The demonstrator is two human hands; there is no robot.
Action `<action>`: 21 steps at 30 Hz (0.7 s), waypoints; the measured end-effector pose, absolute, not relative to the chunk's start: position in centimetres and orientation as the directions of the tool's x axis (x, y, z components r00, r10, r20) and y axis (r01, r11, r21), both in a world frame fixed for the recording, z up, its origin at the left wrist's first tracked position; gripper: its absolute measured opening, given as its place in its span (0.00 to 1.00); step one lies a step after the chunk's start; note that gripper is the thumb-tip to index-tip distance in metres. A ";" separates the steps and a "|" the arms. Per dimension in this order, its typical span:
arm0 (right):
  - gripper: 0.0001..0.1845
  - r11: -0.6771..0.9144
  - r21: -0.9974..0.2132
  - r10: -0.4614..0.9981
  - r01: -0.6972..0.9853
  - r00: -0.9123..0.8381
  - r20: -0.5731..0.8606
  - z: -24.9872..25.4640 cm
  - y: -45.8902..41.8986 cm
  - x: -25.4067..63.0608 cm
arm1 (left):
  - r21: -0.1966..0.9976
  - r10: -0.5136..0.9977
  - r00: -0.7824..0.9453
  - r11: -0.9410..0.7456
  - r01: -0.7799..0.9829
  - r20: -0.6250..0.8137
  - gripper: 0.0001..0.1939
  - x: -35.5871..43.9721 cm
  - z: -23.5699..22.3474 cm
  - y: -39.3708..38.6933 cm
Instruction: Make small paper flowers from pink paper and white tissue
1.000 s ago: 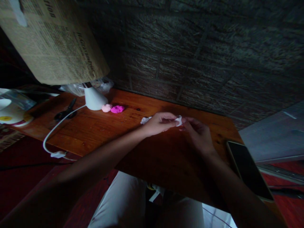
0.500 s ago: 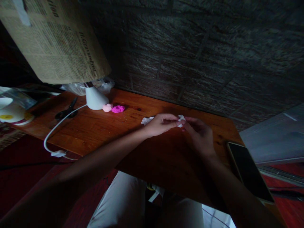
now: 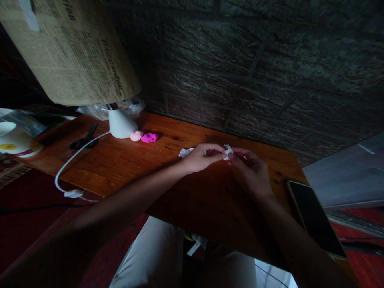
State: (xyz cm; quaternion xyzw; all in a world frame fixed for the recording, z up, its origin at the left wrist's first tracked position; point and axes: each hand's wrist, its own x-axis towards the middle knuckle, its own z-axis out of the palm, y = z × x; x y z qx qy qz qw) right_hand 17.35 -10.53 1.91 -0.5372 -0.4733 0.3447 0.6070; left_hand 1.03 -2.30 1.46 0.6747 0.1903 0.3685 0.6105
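Between the fingertips of both hands is a small white lump point(image 3: 228, 153), soft and uneven like modelling clay; the fingers cover part of it. My left hand point(image 3: 202, 157) pinches its left side with thumb and forefinger. From the right, my right hand point(image 3: 253, 168) grips the same lump with thumb and fingers. A second white lump point(image 3: 185, 152) lies on the table just behind my left hand, partly hidden by it. Farther left, a pale pink lump point(image 3: 136, 136) and a magenta lump of clay point(image 3: 149, 138) rest beside the lamp base.
The wooden table point(image 3: 120, 168) meets a dark brick wall point(image 3: 240, 80). A lamp point(image 3: 121, 124) with a printed paper shade point(image 3: 90, 60) stands left, its white cable point(image 3: 64, 168) looping over the edge. Scissors point(image 3: 85, 141) and a paper cup point(image 3: 13, 140) are left; a phone point(image 3: 315, 218) lies right.
The fingers of my right hand have shifted slightly around the white lump, and a little more of it shows. My left hand stays almost where it was.
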 end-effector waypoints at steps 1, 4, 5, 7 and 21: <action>0.18 0.185 -0.978 0.930 0.097 0.304 0.206 1.9 -10.6 17.4 | 0.963 0.708 0.654 -0.177 -0.202 0.267 0.12 1.1 1.4 -2.3; 0.17 0.200 -0.972 0.931 0.119 0.287 0.227 1.8 -10.6 17.4 | 0.966 0.715 0.650 -0.159 -0.205 0.256 0.12 1.1 1.1 -2.1; 0.17 0.207 -0.970 0.929 0.126 0.287 0.235 1.8 -10.7 17.4 | 0.966 0.720 0.646 -0.156 -0.205 0.253 0.12 1.2 1.0 -2.0; 0.17 0.217 -0.966 0.923 0.137 0.293 0.249 1.8 -10.7 17.4 | 0.967 0.724 0.642 -0.156 -0.204 0.252 0.12 1.2 0.8 -1.9; 0.19 0.242 -0.956 0.900 0.164 0.331 0.284 1.7 -10.7 17.2 | 0.915 0.673 0.629 -0.360 -0.183 0.390 0.12 1.2 0.7 -1.9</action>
